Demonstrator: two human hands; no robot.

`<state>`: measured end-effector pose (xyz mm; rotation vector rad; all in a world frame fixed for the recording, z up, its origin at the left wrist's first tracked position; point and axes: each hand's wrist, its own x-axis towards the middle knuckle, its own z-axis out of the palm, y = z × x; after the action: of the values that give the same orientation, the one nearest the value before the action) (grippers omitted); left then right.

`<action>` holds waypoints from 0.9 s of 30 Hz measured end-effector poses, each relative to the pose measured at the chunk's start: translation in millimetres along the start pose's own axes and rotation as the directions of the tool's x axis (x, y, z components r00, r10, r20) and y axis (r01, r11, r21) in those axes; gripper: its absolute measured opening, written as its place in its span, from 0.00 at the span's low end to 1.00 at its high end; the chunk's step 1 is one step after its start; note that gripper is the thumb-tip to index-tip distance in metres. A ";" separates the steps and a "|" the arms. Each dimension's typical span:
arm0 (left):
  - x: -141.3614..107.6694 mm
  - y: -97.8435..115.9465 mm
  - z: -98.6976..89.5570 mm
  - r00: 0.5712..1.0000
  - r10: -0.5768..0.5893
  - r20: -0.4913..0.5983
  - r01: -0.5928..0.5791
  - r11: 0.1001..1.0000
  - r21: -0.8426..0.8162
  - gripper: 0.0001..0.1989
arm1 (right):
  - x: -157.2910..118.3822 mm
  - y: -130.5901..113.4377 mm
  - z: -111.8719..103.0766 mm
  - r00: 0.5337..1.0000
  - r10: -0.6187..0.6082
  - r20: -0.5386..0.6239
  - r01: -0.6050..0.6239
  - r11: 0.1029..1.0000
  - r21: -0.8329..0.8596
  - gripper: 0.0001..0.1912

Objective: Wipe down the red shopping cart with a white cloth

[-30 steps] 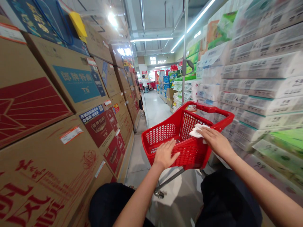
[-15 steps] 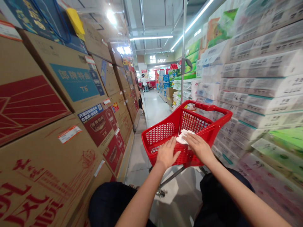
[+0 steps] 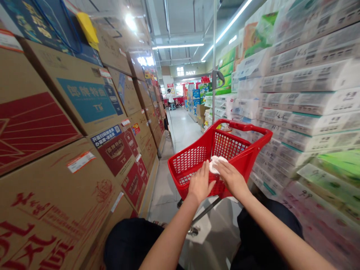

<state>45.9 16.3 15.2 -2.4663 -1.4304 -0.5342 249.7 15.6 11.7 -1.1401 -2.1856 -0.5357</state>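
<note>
A red plastic shopping cart (image 3: 191,157) with a perforated basket stands in front of me. My left hand (image 3: 200,183) rests on the near rim of the basket, its fingers stretched forward and the thumb apart, holding nothing. Just right of it, my right hand (image 3: 231,178) presses a crumpled white cloth or tissue (image 3: 216,164) against the same rim. The cloth sticks out past the fingertips. The cart's handle (image 3: 247,127) rises at the back right.
Stacked cardboard boxes (image 3: 84,101) line the left side. Packs of tissue paper (image 3: 303,101) are piled at the right. A metal pole with a grey handle (image 3: 218,79) stands beyond the cart. A person (image 3: 170,98) is far down the aisle.
My right hand and the white cloth have shifted slightly left along the rim, closer to my left hand. The left hand has moved slightly right.
</note>
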 end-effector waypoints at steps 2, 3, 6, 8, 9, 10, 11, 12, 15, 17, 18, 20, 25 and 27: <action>-0.6 -1.3 -2.5 1.000 -0.003 0.011 0.003 1.000 0.011 0.45 | -0.7 13.3 -6.8 0.999 -0.025 0.025 0.025 0.999 0.035 0.30; -1.1 -1.9 -3.9 1.000 -0.005 0.014 0.005 1.000 0.013 0.45 | -1.4 26.0 -12.4 1.000 -0.016 0.024 0.015 0.999 0.039 0.31; -2.5 -0.4 -8.5 1.000 -0.008 0.011 0.008 1.000 0.023 0.45 | -3.8 64.5 -27.6 0.997 0.067 -0.025 -0.066 0.998 0.015 0.34; -2.9 3.6 -11.0 1.000 -0.020 0.008 0.020 0.999 0.037 0.45 | -5.6 71.8 -29.3 0.992 0.114 -0.054 -0.114 0.993 -0.001 0.34; -2.9 6.1 -12.0 1.000 -0.030 0.007 0.030 0.998 0.046 0.45 | -6.6 67.3 -26.9 0.991 0.123 -0.059 -0.123 0.992 -0.001 0.33; -2.6 8.6 -12.7 0.999 -0.044 0.006 0.043 0.997 0.056 0.45 | -7.8 58.1 -23.0 0.991 0.123 -0.057 -0.123 0.992 0.006 0.33; -2.2 10.8 -13.2 0.998 -0.058 0.006 0.057 0.996 0.065 0.45 | -9.1 45.7 -18.1 0.991 0.120 -0.051 -0.119 0.993 0.019 0.33; -1.8 12.5 -13.6 0.998 -0.070 0.006 0.069 0.995 0.072 0.45 | -10.3 31.8 -13.1 0.994 0.102 -0.035 -0.100 0.994 0.042 0.33; -1.1 11.5 -14.3 0.998 -0.068 0.013 0.067 0.996 0.063 0.47 | -12.1 1.5 -3.5 0.999 0.050 0.003 -0.050 0.991 0.125 0.33; -2.9 3.8 -15.0 0.999 -0.023 0.024 0.022 1.000 0.016 0.48 | -10.6 1.8 -3.9 0.999 0.010 0.032 -0.016 0.985 0.170 0.33; -5.0 -2.2 -15.3 1.000 0.002 0.030 -0.002 1.000 -0.012 0.49 | -9.1 8.0 -5.6 0.999 0.000 0.045 -0.008 0.983 0.184 0.32; -11.6 -18.0 -15.2 0.999 0.018 0.040 -0.016 0.999 -0.043 0.49 | -4.4 26.9 -9.3 0.999 0.014 0.050 -0.023 0.981 0.193 0.32; -31.2 -54.6 -7.4 0.997 -0.078 0.019 0.078 0.997 0.025 0.47 | 9.3 46.3 -0.3 0.994 0.109 -0.010 -0.105 0.980 0.170 0.29; -33.2 -58.6 -1.8 0.997 -0.076 -0.017 0.076 0.997 0.011 0.47 | 12.3 28.1 10.1 0.995 0.099 -0.017 -0.095 0.982 0.164 0.31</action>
<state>-20.5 18.5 4.1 -2.4009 -1.5213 -0.5591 264.3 44.3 14.6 -1.1385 -2.0978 -0.3206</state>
